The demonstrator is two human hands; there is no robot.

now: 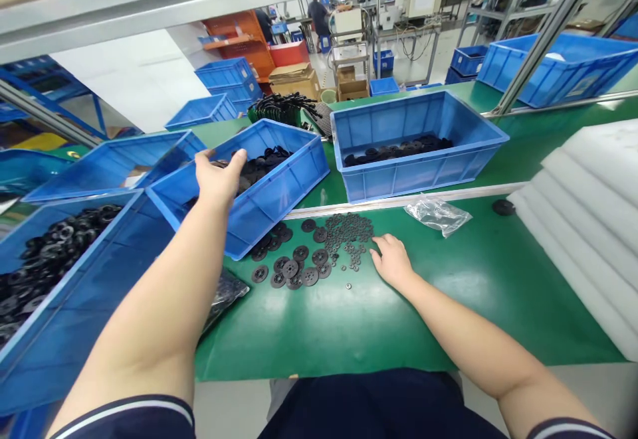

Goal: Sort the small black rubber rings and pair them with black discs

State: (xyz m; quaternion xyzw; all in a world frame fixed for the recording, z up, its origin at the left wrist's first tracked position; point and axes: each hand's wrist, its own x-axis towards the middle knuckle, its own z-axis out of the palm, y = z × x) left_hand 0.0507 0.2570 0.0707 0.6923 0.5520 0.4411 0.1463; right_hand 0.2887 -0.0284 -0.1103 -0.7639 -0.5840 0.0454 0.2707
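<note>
My left hand (218, 176) reaches over the near wall of a tilted blue bin (279, 190) that holds black discs (262, 163). Its thumb stands apart from the fingers, whose tips are partly hidden, and no held part shows. My right hand (393, 263) rests on the green table, thumb and forefinger apart, at the right edge of a spread of small dark rings (351, 228). Left of these rings lie several black round discs with holes (310, 276), some overlapping. One small ring (348, 286) lies by itself nearer to me.
Another blue bin (423, 176) with black parts stands behind the rings. A clear plastic bag (438, 214) and white foam sheets (588, 206) are at right. A large bin of black rings (54, 253) fills the left. A dark bag (226, 293) lies below my left arm.
</note>
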